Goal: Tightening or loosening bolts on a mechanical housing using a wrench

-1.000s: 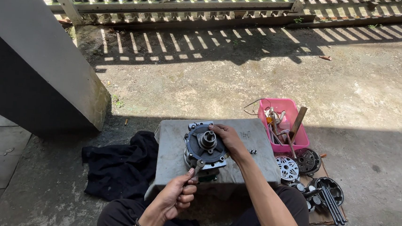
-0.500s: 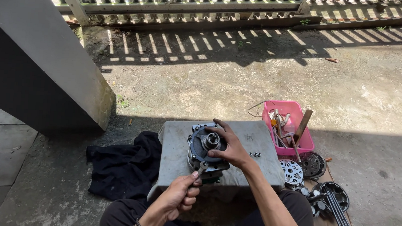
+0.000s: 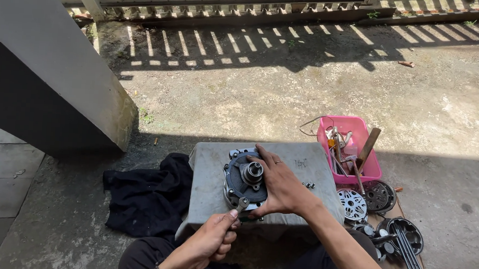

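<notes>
A round dark metal machine part (image 3: 240, 180) with a short shaft in its middle lies on a grey block (image 3: 209, 171). My right hand (image 3: 281, 185) rests flat on the part's right side and holds it down. My left hand (image 3: 212, 242) grips the handle of a wrench (image 3: 239, 206), whose head sits on the part's near edge. A few small bolts (image 3: 308, 185) lie on the block to the right of my hand.
A pink plastic basket (image 3: 358, 129) with tools and a wooden-handled hammer stands right of the block. Round metal discs (image 3: 365, 199) and long bolts (image 3: 408, 253) lie on cardboard beside it. A black cloth (image 3: 145, 195) lies left. A concrete pillar (image 3: 47, 76) rises far left.
The view has shifted slightly. Both hands stay on the part and the wrench, with no clear movement of either.
</notes>
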